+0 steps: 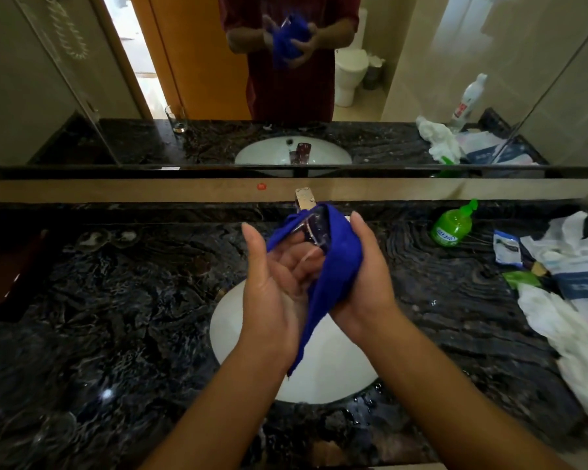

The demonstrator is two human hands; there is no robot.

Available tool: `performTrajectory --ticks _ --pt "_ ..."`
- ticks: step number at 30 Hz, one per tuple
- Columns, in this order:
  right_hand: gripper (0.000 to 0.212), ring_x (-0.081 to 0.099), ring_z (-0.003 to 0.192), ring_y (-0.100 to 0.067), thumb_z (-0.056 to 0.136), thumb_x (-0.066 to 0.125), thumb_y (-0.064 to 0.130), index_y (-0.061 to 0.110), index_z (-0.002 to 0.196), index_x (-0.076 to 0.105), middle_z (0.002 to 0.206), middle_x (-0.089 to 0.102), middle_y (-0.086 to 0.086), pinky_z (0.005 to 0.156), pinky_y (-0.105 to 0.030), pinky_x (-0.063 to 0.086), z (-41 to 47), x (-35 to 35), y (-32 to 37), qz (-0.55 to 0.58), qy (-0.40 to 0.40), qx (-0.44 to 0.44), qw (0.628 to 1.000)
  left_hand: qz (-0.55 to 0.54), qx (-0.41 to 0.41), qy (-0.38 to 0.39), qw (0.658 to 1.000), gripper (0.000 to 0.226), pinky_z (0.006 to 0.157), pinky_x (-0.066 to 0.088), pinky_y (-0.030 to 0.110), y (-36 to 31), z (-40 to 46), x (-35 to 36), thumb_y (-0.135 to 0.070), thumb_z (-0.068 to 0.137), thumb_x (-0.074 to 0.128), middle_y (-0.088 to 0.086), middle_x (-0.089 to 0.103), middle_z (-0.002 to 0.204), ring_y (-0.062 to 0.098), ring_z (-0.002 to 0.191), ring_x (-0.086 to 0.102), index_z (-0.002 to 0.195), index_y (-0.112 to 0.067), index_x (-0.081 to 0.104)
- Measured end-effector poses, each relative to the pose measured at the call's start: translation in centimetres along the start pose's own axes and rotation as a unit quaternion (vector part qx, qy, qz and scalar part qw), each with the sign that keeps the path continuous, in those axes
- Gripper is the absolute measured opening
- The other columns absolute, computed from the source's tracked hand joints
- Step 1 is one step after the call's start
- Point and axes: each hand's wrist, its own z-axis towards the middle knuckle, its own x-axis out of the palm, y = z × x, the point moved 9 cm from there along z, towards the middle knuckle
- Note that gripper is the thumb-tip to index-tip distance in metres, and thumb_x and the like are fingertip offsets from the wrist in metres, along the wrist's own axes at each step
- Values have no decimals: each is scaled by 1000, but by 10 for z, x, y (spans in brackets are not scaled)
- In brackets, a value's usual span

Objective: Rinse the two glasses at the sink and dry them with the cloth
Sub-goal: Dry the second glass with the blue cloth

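Cloth [333, 266] showing deep blue, glass [314, 228] clear w/ blue showing thru. Counter [133, 300] running black w/ pale wavy veining. Sink [323, 371] looking white. Soap bottle [452, 227] at 2 o'clock glowing bright green. Bags [564, 320] at 3 o'clock showing white w/ blue print.

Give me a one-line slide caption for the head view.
Both hands, left and right, dry a glass in a blue cloth above the sink.

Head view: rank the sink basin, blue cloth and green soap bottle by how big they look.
1. Sink basin, largest, though partly hidden by the arms.
2. Blue cloth, bunched around a glass, nearer the camera, so flattered.
3. Green soap bottle, smallest.
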Motion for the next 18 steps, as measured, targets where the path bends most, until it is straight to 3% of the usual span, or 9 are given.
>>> performTrajectory --ticks 3,5,7,9,11,13,14,17,18 --pt "49 72 107 -26 101 51 53 16 108 81 112 77 -13 104 -46 52 0 -9 -3 33 -36 -5 999 125 68 20 990 71 91 53 34 -5 -1 8 -69 95 40 11 75 92 22 90 72 115 -6 65" --pt "45 76 85 -19 103 50 42 21 86 85 95 79 -9 89 -39 57 -3 -13 1 21 -48 -16 998 239 133 58 960 63 93 54 31 -6 -6 14 -62 102 41 3 76 105 18 103 72 126 -6 59" --pt "48 76 73 -15 103 49 37 25 72 84 86 79 -5 78 -35 58 -7 -17 4 11 -60 -26 998 324 179 84 925 59 95 55 33 -1 -12 16 -67 98 46 -8 74 115 16 112 70 134 -21 53" --pt "45 76 79 -19 103 52 39 25 75 84 88 80 -6 86 -40 58 -9 -22 7 3 -74 -36 997 393 238 115 880 55 101 55 41 2 -16 17 -77 95 41 -10 67 130 19 122 65 141 -45 42" --pt "41 76 94 -25 102 54 45 23 86 84 99 80 -9 99 -48 55 -12 -24 9 -15 -80 -45 996 447 266 139 843 58 103 52 47 5 -19 22 -79 95 34 -23 53 143 17 128 60 146 -51 33" --pt "40 76 100 -25 104 52 48 24 95 83 104 80 -7 102 -49 54 -16 -25 12 -58 -100 -61 991 438 252 158 848 65 107 50 41 6 -20 27 -82 93 32 -38 48 142 11 131 57 148 -47 30" --pt "34 74 103 -22 105 50 46 29 104 80 108 80 -3 103 -48 53 -18 -25 16 -106 -105 -86 985 411 227 158 869 69 108 49 36 6 -19 27 -84 91 33 -38 51 141 8 132 57 148 -46 31" --pt "28 60 124 -6 104 47 46 61 126 56 136 63 15 111 -41 48 -26 -18 32 -318 -104 -212 918 318 157 116 928 90 103 50 26 6 -13 19 -89 86 32 -21 62 138 8 129 60 147 -23 41" --pt "32 55 129 -1 103 46 48 63 131 49 143 56 16 111 -34 46 -30 -15 35 -366 -101 -257 889 293 138 110 940 93 102 50 26 5 -13 17 -90 84 31 -13 64 138 12 129 61 145 -22 46"
